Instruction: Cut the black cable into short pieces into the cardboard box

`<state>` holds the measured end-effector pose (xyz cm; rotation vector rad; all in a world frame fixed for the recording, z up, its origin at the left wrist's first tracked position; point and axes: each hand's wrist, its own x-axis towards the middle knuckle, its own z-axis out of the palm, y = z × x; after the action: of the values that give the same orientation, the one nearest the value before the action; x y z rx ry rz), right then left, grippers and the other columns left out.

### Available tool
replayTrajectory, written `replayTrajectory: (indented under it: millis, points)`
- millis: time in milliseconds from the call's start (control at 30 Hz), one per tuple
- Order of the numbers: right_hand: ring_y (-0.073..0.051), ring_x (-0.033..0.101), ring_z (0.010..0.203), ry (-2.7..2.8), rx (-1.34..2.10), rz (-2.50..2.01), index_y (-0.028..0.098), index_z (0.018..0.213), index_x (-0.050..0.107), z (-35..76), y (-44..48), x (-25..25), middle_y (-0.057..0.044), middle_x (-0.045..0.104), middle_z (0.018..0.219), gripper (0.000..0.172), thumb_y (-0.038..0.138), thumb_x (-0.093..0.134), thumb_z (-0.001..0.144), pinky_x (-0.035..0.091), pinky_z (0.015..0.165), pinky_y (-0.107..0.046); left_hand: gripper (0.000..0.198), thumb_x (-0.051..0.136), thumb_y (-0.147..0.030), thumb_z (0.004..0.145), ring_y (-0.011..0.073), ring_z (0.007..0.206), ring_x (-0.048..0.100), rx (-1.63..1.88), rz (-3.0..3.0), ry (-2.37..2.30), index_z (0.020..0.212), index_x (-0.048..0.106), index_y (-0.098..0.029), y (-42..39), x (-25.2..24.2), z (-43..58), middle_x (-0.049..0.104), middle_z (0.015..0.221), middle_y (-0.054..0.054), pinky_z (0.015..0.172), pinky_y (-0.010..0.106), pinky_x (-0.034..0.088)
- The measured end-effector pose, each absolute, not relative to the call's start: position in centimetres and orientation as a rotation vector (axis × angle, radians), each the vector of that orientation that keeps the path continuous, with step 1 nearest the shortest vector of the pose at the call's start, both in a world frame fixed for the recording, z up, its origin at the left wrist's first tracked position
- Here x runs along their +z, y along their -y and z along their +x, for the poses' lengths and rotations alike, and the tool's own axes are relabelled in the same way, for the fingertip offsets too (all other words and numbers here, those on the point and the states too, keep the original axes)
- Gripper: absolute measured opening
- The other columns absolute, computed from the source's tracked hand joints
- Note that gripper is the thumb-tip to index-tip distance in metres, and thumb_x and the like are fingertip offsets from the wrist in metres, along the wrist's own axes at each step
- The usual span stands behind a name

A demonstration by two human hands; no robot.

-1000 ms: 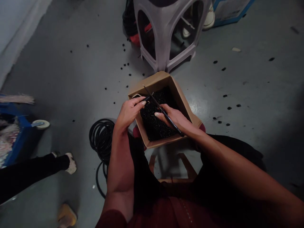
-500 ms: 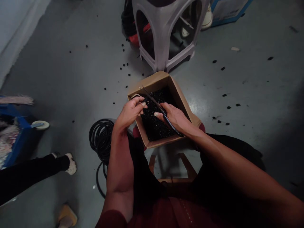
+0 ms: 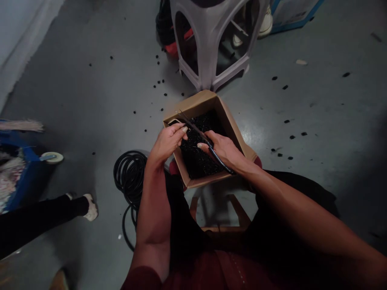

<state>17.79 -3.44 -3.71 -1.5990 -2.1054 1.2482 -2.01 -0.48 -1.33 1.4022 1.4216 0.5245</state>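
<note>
My right hand (image 3: 222,147) is closed round a pair of scissors (image 3: 196,128) with dark handles. The blades point up and left, and the tips look slightly apart. My left hand (image 3: 171,139) is closed in a pinch near the blades; what lies between its thumb and fingers is hidden. Both hands are over an open cardboard box (image 3: 232,114). Many small black pieces (image 3: 202,161) fill its bottom. A coil of black tubing or cable (image 3: 130,171) lies on the floor by my left forearm.
A grey plastic stool (image 3: 205,48) stands just beyond the box. Small black bits (image 3: 286,121) are scattered over the floor (image 3: 121,88). To the left are a blue wheeled cart (image 3: 27,161) and another person's leg (image 3: 45,217). A blue box (image 3: 298,14) stands far right.
My left fingers have closed a little tighter near the blades. The scissors stay almost where they were. A tan foot at the bottom left has moved down and left, partly out of view.
</note>
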Motion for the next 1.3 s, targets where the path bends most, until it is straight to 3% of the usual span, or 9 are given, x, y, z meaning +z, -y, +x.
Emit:
replayTrajectory:
  millis: [400, 633, 700, 800, 900, 1167, 1300]
  points:
    - [-0.023, 0.059, 0.079, 2.102, 1.257, -1.625, 0.021, 0.103, 0.052, 17.7, 3.5, -3.5, -0.008, 0.064, 0.091, 0.036, 0.052, 0.038, 0.092, 0.037, 0.066, -0.032, 0.025, 0.051, -0.036, 0.087, 0.0065, 0.052, 0.042, 0.539, 1.376, -1.440, 0.092, 0.063, -0.015, 0.5, -1.4, -1.9, 0.058, 0.069, 0.000, 0.050, 0.021, 0.035]
    - [-0.026, 0.059, 0.086, 2.074, 1.267, -1.652, 0.022, 0.105, 0.052, 17.7, 3.6, -4.0, -0.010, 0.064, 0.099, 0.034, 0.051, 0.042, 0.091, 0.040, 0.071, -0.034, 0.034, 0.049, -0.038, 0.088, 0.0079, 0.054, 0.046, 0.481, 1.443, -1.516, 0.105, 0.067, -0.014, 0.5, -1.3, -1.8, 0.062, 0.070, 0.001, 0.053, 0.021, 0.038]
    - [-0.026, 0.059, 0.091, 2.044, 1.305, -1.645, 0.022, 0.108, 0.052, 17.7, 3.7, -4.2, -0.011, 0.063, 0.104, 0.035, 0.050, 0.045, 0.090, 0.041, 0.074, -0.035, 0.035, 0.051, -0.037, 0.087, 0.0102, 0.059, 0.052, 0.420, 1.513, -1.587, 0.106, 0.069, -0.014, 0.5, -1.0, -1.4, 0.067, 0.075, 0.003, 0.060, 0.023, 0.043]
    - [-0.026, 0.059, 0.094, 2.006, 1.397, -1.629, 0.020, 0.112, 0.051, 17.7, 3.6, -4.1, -0.011, 0.063, 0.107, 0.036, 0.048, 0.046, 0.089, 0.042, 0.076, -0.035, 0.029, 0.055, -0.030, 0.086, 0.0169, 0.083, 0.063, 0.365, 1.654, -1.701, 0.105, 0.072, -0.017, 0.5, -0.6, -0.7, 0.073, 0.093, 0.005, 0.079, 0.029, 0.047]
    - [-0.025, 0.058, 0.096, 1.986, 1.443, -1.624, 0.018, 0.112, 0.051, 17.7, 3.4, -3.8, -0.012, 0.062, 0.109, 0.036, 0.046, 0.045, 0.089, 0.042, 0.078, -0.035, 0.027, 0.057, -0.027, 0.085, 0.0209, 0.101, 0.064, 0.351, 1.733, -1.768, 0.106, 0.072, -0.019, 0.6, -0.7, -0.2, 0.072, 0.109, 0.006, 0.091, 0.033, 0.045]
    - [-0.027, 0.059, 0.097, 1.876, 1.631, -1.529, 0.015, 0.117, 0.049, 17.9, 3.1, -4.1, -0.013, 0.061, 0.112, 0.050, 0.053, 0.048, 0.085, 0.043, 0.080, -0.036, 0.030, 0.053, -0.028, 0.088, 0.0239, 0.103, 0.063, 0.246, 1.896, -1.846, 0.111, 0.070, -0.019, 1.1, -1.5, 0.6, 0.071, 0.111, 0.008, 0.092, 0.036, 0.044]
    - [-0.026, 0.059, 0.090, 1.955, 1.523, -1.582, 0.016, 0.110, 0.051, 17.8, 2.9, -4.4, -0.013, 0.063, 0.106, 0.045, 0.054, 0.046, 0.086, 0.042, 0.076, -0.036, 0.031, 0.052, -0.027, 0.088, 0.0240, 0.100, 0.063, 0.179, 1.959, -1.865, 0.113, 0.069, -0.018, 1.3, -1.6, 0.8, 0.071, 0.110, 0.010, 0.089, 0.036, 0.045]
